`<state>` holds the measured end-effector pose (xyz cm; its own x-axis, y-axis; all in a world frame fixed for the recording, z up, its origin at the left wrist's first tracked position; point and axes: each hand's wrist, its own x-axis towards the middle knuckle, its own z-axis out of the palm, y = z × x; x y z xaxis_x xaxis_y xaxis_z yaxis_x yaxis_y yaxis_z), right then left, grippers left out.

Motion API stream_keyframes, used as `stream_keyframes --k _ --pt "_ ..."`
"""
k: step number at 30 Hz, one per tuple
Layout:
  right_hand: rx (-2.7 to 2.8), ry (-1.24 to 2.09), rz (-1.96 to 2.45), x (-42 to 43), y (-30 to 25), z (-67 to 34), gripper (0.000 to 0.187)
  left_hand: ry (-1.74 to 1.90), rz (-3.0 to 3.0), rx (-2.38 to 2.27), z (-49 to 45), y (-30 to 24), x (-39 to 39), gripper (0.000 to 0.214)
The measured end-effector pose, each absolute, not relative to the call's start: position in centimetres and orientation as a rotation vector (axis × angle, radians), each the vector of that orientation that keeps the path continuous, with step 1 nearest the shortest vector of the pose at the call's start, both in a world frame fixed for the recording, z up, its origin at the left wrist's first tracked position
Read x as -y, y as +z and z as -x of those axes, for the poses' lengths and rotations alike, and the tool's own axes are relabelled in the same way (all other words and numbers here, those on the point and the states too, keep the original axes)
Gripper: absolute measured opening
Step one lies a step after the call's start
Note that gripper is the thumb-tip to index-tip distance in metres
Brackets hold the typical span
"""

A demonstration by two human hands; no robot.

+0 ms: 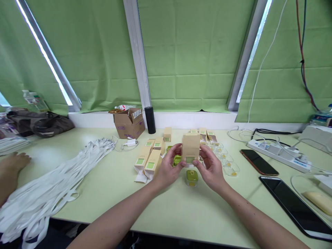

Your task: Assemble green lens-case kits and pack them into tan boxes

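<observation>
Between my two hands, above the table, a small tan cardboard box [191, 147] is held upright, with a green square near its lower end. My left hand [169, 167] grips its left side, and my right hand [211, 167] grips the right side, thumbs toward the bottom. Just below the box, a small clear container with a green lid [192, 177] stands on the table. Partly hidden behind my left hand is another green-lidded container [177, 160]. Several similar tan boxes [153, 164] lie left of my left hand. Clear container parts with yellow bits [231, 169] sit beyond my right hand.
A bundle of white straps [59, 180] covers the left of the table, with another person's hand [15, 162] beside it. An open carton [129, 123] and a black cylinder [149, 120] stand at the back. Phone [259, 162], tablet [298, 207] and power strip [280, 155] lie right.
</observation>
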<state>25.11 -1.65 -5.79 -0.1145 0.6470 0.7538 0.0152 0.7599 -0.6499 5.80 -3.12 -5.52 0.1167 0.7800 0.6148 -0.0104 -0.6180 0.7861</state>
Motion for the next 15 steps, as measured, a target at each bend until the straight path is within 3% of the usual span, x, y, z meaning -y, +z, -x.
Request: stream_keyframes --k 3,7,15 --pt "1.549 0.762 0.574 1.83 -5.93 -24.88 0.052 1.584 -1.633 -0.748 -6.13 -5.20 3.27 0.076" --pt "1.542 0.901 0.572 2.40 -5.66 -24.79 0.054 1.560 -1.535 -0.767 -6.22 -5.07 3.28 0.063" --pt "1.644 0.904 0.618 2.47 -5.49 -24.96 0.034 1.606 -1.601 -0.852 -6.10 -5.12 3.09 0.050"
